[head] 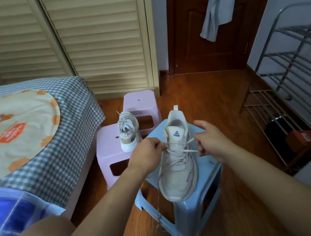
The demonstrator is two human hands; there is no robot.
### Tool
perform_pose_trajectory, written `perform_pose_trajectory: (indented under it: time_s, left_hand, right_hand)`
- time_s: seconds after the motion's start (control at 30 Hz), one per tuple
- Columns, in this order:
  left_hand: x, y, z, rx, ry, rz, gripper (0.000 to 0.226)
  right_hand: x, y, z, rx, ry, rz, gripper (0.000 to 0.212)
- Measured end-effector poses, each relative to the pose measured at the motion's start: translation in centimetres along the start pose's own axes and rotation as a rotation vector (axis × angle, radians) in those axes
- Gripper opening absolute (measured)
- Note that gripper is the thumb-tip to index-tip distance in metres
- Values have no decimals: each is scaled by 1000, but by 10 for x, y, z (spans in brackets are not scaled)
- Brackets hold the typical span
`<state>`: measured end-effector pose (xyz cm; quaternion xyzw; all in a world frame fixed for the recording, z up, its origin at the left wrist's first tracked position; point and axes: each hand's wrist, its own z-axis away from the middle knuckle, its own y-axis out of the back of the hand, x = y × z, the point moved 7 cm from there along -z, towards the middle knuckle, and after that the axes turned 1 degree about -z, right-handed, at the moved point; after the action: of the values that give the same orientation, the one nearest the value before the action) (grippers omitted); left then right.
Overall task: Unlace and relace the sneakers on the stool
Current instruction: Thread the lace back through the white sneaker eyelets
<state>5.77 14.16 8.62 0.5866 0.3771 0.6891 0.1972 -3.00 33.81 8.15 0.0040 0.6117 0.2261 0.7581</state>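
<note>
**Near sneaker mid-lacing, far one waiting**

On the pale blue plastic stool [212,171], the cream mesh sneaker [178,166] was laced nearly to its top eyelets. Left hand [147,154] and right hand [211,140] each pinched a white lace [191,150] end. The second cream sneaker [128,131], far left on a pink plastic stool [106,153], seemingly remained.

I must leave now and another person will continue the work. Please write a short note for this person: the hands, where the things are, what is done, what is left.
Left hand: pinches the lace on the left side of the near sneaker.
Right hand: pinches the lace on the right side.
Near sneaker: on the blue stool, toe toward you, lace crossed through the lower eyelets. One lace end hangs down over the stool's front.
Second sneaker: on the pink stool, laced, untouched by either hand.
Done: I cannot tell whether this is unlacing or relacing.
Left: finish the near sneaker's top eyelets; check the second sneaker.
</note>
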Motion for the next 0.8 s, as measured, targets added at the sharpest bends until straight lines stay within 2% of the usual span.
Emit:
perform_pose_trajectory:
  time_s: [0.03, 0.07, 0.1, 0.13, 0.17, 0.23, 0.3, 0.37, 0.43, 0.47, 0.5, 0.53, 0.6, 0.67, 0.73, 0.8]
  left_hand:
    - [-2, -1, 0, -2, 11, 10, 27]
    - [-3, -1, 0, -1, 17, 18, 26]
    - [-4, 0, 0, 4, 28, 30, 26]
    - [-5, 1, 0, 12, 38, 42, 27]
    - [-5, 1, -1, 13, 44, 47, 27]
    - [-2, 0, 0, 9, 59, 36, 26]
    - [2, 12, 2, 44, 108, 99, 24]
    - [-9, 42, 2, 227, 236, 222, 26]
    - [-37, 82, 5, 513, 375, 383, 22]
    - [-49, 95, 9, 596, 435, 455, 18]
    - [-56, 101, 11, 608, 470, 454, 18]
    - [-58, 101, 8, 544, 468, 344, 21]
    - [-52, 84, 0, 256, 395, -36, 35]
    - [-44, 64, 1, 0, 337, -313, 49]
    - [-33, 60, 5, -111, 251, -471, 55]
    - [-18, 64, 15, -189, 181, -477, 48]
  right_hand:
    - [9, 0, 1, -21, -139, -93, 55]
    - [10, -2, 3, -47, -198, -79, 52]
    - [7, -1, 5, -45, -153, 59, 49]
    - [-3, 2, 5, -1, -15, 274, 48]
    - [-19, 1, 8, 47, 207, 518, 51]
    - [-34, -15, 16, -7, 538, 827, 61]
    - [-32, -20, 15, -77, 611, 944, 64]
    - [-30, -14, 13, -51, 599, 992, 64]
    - [-27, -8, 10, -15, 586, 1014, 66]
    - [-25, -9, 10, -21, 583, 1019, 66]
    - [-24, -11, 11, -32, 579, 1013, 65]
    - [-22, -13, 11, -42, 586, 1014, 64]
    - [-22, -17, 12, -41, 611, 999, 60]
    - [-22, -18, 9, -26, 650, 997, 45]
    - [-27, -10, 5, 4, 633, 957, 22]
    - [-33, -2, 0, 33, 633, 907, 12]
